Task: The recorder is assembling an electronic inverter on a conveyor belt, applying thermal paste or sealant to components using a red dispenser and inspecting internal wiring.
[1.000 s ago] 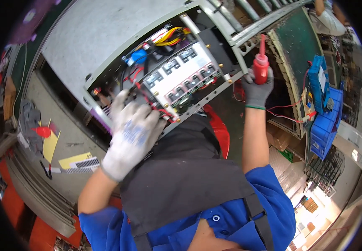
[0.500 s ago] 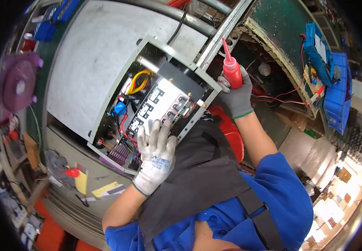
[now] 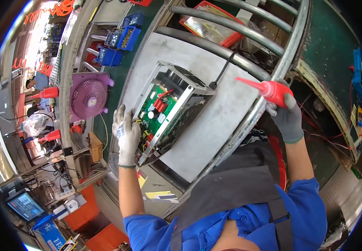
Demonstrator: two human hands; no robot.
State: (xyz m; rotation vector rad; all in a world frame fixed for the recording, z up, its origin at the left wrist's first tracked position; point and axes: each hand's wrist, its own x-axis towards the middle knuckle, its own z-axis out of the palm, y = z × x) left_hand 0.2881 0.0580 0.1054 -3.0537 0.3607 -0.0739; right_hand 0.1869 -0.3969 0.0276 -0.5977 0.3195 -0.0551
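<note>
A metal-framed electronics unit (image 3: 185, 113) stands tilted on the pale sheet-metal plate, its green circuit board (image 3: 159, 109) and a black fan at its far end in sight. My left hand (image 3: 126, 130), in a white-grey glove, rests against the unit's left side with fingers stretched out. In my gloved right hand (image 3: 287, 111) is a red squeeze bottle (image 3: 275, 93), its long tapered nozzle pointing left over the plate's edge. The fingers wrap around the bottle's body.
The plate (image 3: 227, 121) lies on a metal roller conveyor (image 3: 231, 27). Left of it are a purple fan (image 3: 90, 96) and blue bins (image 3: 126, 38) of small parts. A black cable (image 3: 225, 69) runs from the unit. Labelled papers (image 3: 162, 195) lie at the near side.
The unit has been turned and tipped up, now showing its green board. My left hand has shifted from its near edge to its left side. The bottle's nozzle has swung leftward.
</note>
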